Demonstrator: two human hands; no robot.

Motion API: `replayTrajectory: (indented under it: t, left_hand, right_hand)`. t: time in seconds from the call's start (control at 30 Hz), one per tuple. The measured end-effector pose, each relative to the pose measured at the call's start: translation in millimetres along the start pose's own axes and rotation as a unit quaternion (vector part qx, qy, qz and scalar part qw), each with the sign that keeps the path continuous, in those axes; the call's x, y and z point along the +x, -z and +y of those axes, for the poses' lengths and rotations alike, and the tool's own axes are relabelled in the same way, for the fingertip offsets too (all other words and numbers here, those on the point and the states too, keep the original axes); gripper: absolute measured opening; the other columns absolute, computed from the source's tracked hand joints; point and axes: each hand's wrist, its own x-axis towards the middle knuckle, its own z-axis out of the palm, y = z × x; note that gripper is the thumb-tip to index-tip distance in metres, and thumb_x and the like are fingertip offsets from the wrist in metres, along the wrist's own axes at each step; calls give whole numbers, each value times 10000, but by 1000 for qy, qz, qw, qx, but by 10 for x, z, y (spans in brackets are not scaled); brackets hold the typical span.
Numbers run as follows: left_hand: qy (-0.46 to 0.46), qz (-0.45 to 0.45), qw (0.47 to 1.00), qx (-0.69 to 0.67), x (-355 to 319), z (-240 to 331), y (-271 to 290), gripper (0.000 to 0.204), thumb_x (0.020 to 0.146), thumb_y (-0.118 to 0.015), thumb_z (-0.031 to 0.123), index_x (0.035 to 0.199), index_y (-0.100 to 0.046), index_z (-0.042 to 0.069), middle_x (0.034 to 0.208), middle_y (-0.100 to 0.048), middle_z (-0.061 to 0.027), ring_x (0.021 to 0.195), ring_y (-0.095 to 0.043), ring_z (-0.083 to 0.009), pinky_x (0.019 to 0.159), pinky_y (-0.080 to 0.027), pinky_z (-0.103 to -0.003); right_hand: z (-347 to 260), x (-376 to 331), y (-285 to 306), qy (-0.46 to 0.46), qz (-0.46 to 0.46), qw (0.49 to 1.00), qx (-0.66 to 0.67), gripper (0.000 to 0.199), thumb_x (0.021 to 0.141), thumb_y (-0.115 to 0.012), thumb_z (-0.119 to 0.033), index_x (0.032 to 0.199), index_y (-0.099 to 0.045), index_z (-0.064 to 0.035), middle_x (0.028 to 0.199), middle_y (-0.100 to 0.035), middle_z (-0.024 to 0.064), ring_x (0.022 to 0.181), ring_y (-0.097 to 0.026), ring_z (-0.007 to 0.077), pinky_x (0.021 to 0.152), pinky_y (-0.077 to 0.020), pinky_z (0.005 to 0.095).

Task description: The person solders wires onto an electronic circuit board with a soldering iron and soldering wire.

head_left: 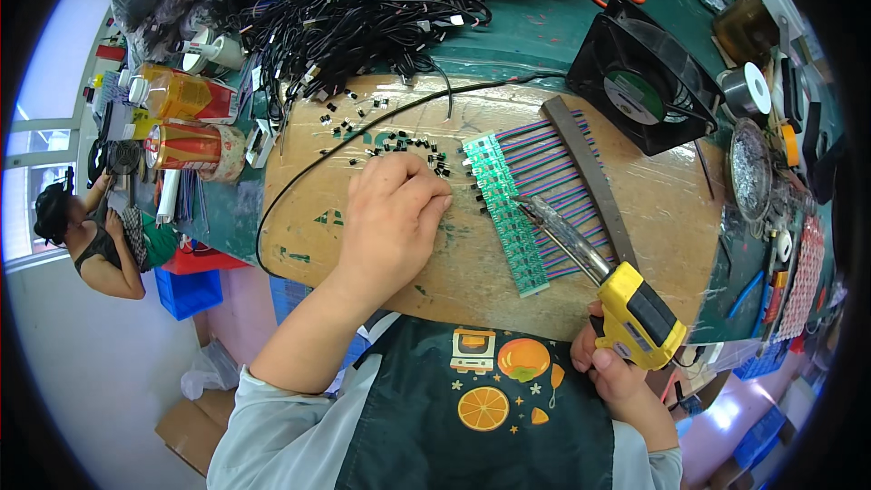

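My right hand (619, 374) grips a yellow-and-black soldering gun (638, 316) by its handle. Its metal tip reaches the green strip of small circuit boards (504, 210), near the upper middle of the strip; whether it touches cannot be told. Purple, blue and dark wires run from the boards to a long dark bar (590, 177) lying across them. My left hand (392, 218) is closed, fingers curled and pinched, just left of the strip. What it holds, if anything, is hidden. Scattered small black components (413, 142) lie beside and beyond its knuckles.
A brown board (308, 218) covers the work area, crossed by a black cable (363, 116). Black cable bundles (363, 18) are heaped behind it. A black fan (642, 82) and solder spool (746, 91) stand right; cans (186, 147) stand left. Another person (109, 236) is far left.
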Motion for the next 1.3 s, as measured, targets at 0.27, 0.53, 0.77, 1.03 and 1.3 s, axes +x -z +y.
replayTrajectory:
  t: [0.27, 0.53, 0.77, 1.03, 1.3]
  left_hand:
    - [-18, -8, 995, -98, -94, 207, 124, 121, 848, -701, 23, 967, -698, 44, 966, -691, -115, 903, -660, -303, 801, -515, -393]
    - [80, -168, 897, -401, -402, 628, 125, 114, 874, -741, 42, 981, -711, 19, 1018, -741, -137, 913, -721, -249, 791, -569, -323]
    - [-16, -174, 866, -468, -417, 771, -79, 104, 851, -772, 128, 923, -724, 71, 949, -649, -60, 872, -650, -241, 753, -525, -346]
    - [-149, -131, 901, -386, -369, 656, -109, 178, 807, -776, 40, 978, -728, 55, 991, -665, -88, 869, -668, -246, 730, -526, -353]
    - [-228, -111, 899, -357, -296, 601, -98, 217, 760, -777, 23, 967, -725, 60, 1010, -649, -80, 881, -648, -257, 731, -502, -367]
  right_hand:
    - [-1, -11, 31, -5, -11, 1000, -23, 686, 835, -770, -277, 1376, -433, -23, 727, -472, 38, 619, -466, 156, 565, -414, 302]
    - [-58, 44, -35, 1, -45, 979, -201, 382, 872, -743, -153, 1186, -543, -64, 809, -582, 33, 740, -573, 139, 666, -484, 308]
    - [-145, 204, -230, 8, -46, 918, -395, 242, 726, -794, -169, 948, -711, -124, 874, -683, 107, 798, -678, 328, 686, -557, 407]
    - [-140, 200, -197, 33, -48, 945, -321, 132, 781, -741, -105, 900, -687, -87, 831, -659, 89, 747, -646, 315, 674, -528, 397]
    - [-170, 190, -213, -2, -55, 971, -231, 72, 841, -717, -96, 894, -674, -71, 791, -640, 70, 731, -638, 252, 678, -513, 354]
